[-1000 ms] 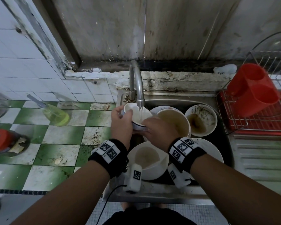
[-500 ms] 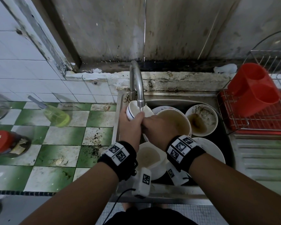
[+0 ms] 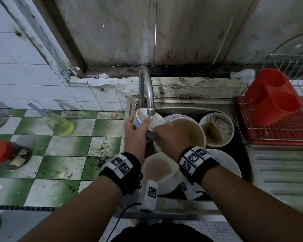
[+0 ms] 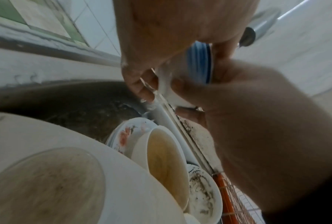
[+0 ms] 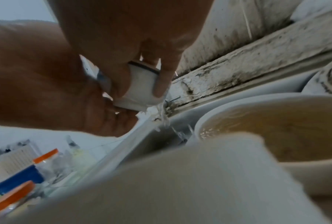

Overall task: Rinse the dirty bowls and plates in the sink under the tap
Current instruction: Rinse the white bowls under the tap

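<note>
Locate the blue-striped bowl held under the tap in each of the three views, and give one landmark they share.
Head: blue-striped bowl at centre, tilted under the tap, both hands on it.
Left wrist: upper right of centre, its blue bands between the hands.
Right wrist: left of centre, white base between fingers.
Shared landmark: the bowl of brownish water.

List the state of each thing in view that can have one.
Tap: running.
Blue-striped bowl: tilted under the stream, held in both hands.
Left hand: grips the bowl.
Right hand: grips the bowl.
Large bowl: holds murky water.
Near bowl: holds murky water.
Small bowl: dirty.
</note>
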